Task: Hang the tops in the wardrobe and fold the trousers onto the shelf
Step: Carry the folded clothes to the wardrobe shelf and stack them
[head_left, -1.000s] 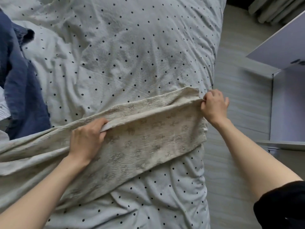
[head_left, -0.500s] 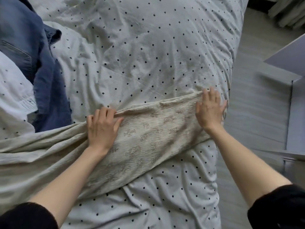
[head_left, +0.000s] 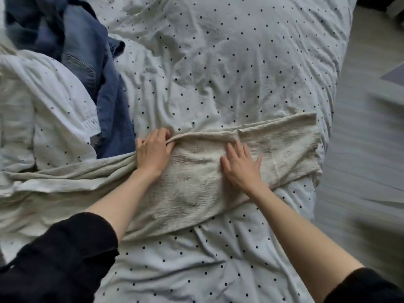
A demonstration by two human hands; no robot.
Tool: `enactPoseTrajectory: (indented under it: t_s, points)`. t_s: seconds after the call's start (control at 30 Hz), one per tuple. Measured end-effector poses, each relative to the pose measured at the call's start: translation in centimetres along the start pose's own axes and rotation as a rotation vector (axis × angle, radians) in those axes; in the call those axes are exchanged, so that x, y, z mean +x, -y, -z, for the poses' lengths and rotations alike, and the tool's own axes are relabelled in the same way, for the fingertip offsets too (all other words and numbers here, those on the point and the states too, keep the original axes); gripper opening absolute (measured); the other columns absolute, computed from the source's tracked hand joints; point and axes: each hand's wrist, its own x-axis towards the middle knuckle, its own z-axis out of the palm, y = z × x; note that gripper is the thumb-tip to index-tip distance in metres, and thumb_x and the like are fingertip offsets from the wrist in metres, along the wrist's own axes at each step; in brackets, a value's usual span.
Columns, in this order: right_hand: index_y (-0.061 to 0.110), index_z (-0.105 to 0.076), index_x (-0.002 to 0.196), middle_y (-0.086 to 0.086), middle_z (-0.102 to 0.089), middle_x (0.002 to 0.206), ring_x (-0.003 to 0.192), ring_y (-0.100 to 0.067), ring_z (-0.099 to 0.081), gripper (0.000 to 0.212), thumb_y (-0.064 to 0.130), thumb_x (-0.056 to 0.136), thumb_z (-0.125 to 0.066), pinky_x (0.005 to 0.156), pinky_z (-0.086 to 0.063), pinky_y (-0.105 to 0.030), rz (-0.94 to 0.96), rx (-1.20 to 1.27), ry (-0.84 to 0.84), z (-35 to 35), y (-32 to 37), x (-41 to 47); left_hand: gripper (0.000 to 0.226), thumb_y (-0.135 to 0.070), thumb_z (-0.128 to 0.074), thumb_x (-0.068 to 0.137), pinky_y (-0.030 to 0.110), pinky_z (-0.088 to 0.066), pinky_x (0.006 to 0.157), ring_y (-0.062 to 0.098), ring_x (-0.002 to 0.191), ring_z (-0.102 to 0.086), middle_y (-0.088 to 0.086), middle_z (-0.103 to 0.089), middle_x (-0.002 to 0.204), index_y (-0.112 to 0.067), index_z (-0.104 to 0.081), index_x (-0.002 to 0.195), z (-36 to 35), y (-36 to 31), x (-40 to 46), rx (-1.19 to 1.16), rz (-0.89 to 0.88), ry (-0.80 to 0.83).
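**Beige trousers laid across the bed, one hand pinching, one hand flat**

Beige, textured trousers point(head_left: 196, 184) lie in a band across the dotted duvet point(head_left: 229, 62), reaching from the left of the view to near the bed's right edge. The left hand point(head_left: 154, 152) has its fingers curled over the far edge of the cloth, with a ridge of fabric pinched under the fingertips. The right hand point(head_left: 241, 167) lies palm down on the middle of the trousers, fingers straight and spread apart, holding nothing. Blue jeans point(head_left: 87, 57) and a white top point(head_left: 54, 101) lie heaped at upper left; the jeans touch the trousers beside the left hand. Grey floor point(head_left: 367, 149) shows on the right.

Half a second ago both hands lay flat. Since then the left has closed on the edge, and the right has moved from the trousers' right end to their middle.
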Motion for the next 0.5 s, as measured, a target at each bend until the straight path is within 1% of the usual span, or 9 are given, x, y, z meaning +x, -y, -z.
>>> enactPoseTrajectory:
  t_s: [0.03,0.1,0.17,0.23,0.3,0.4,0.5]
  points:
    - [0.026,-0.013,0.15,-0.003,0.0,0.16,0.147,-0.023,0.002,0.055,0.047,0.1,-0.021,0.11,-0.001,-0.064,0.029,-0.005,-0.015,0.0,0.8,-0.8,0.026,-0.032,-0.051,0.094,0.038,-0.029,0.087,0.027,0.107,-0.052,0.007,-0.057,0.114,-0.016,-0.053,0.114,0.1,0.6,-0.9,0.013,0.001,0.011]
    - [0.027,-0.007,0.151,-0.003,0.004,0.16,0.147,-0.023,0.006,0.057,0.048,0.1,-0.021,0.111,0.0,-0.062,0.141,-0.066,-0.013,-0.9,2.7,-3.2,0.043,-0.03,-0.052,0.093,0.041,-0.028,0.098,0.028,0.121,-0.045,0.009,-0.049,0.132,-0.015,-0.045,0.133,0.4,2.7,-3.6,0.098,-0.009,-0.008]
    - [0.028,-0.003,0.151,-0.002,0.009,0.16,0.146,-0.023,0.01,0.058,0.048,0.1,-0.02,0.112,0.001,-0.062,0.27,-0.146,-0.009,-2.7,4.7,-5.7,0.055,-0.024,-0.056,0.092,0.046,-0.02,0.109,0.029,0.135,-0.033,0.011,-0.037,0.146,-0.014,-0.036,0.142,1.0,5.4,-7.1,0.174,-0.009,-0.026]
    - [0.028,-0.003,0.151,-0.002,0.009,0.16,0.146,-0.023,0.012,0.058,0.048,0.099,-0.021,0.111,0.003,-0.062,0.357,-0.194,-0.018,-4.3,6.6,-7.2,0.059,-0.021,-0.057,0.091,0.051,-0.011,0.113,0.028,0.142,-0.022,0.012,-0.028,0.152,-0.014,-0.033,0.145,1.1,7.9,-9.6,0.212,0.005,-0.007]
    - [0.028,-0.006,0.151,-0.002,0.006,0.16,0.146,-0.023,0.01,0.058,0.047,0.099,-0.024,0.111,0.003,-0.062,0.399,-0.214,-0.037,-5.9,8.9,-8.1,0.058,-0.022,-0.054,0.093,0.054,-0.004,0.113,0.027,0.145,-0.014,0.012,-0.02,0.155,-0.015,-0.031,0.146,1.9,10.8,-11.6,0.241,0.044,0.032]
    - [0.028,-0.007,0.151,-0.002,0.004,0.16,0.147,-0.023,0.009,0.058,0.046,0.099,-0.026,0.111,0.003,-0.062,0.421,-0.225,-0.063,-7.2,11.2,-8.9,0.055,-0.021,-0.052,0.094,0.057,-0.001,0.113,0.028,0.145,-0.01,0.012,-0.018,0.156,-0.016,-0.033,0.145,3.6,14.4,-12.9,0.27,0.085,0.051]
    - [0.028,-0.009,0.151,-0.003,-0.001,0.16,0.147,-0.023,0.007,0.057,0.042,0.1,-0.029,0.112,0.002,-0.06,0.451,-0.207,-0.104,-7.9,13.9,-9.8,0.053,-0.02,-0.05,0.095,0.058,0.002,0.114,0.028,0.146,-0.007,0.013,-0.016,0.156,-0.018,-0.033,0.145,6.0,18.4,-12.8,0.291,0.083,0.025]
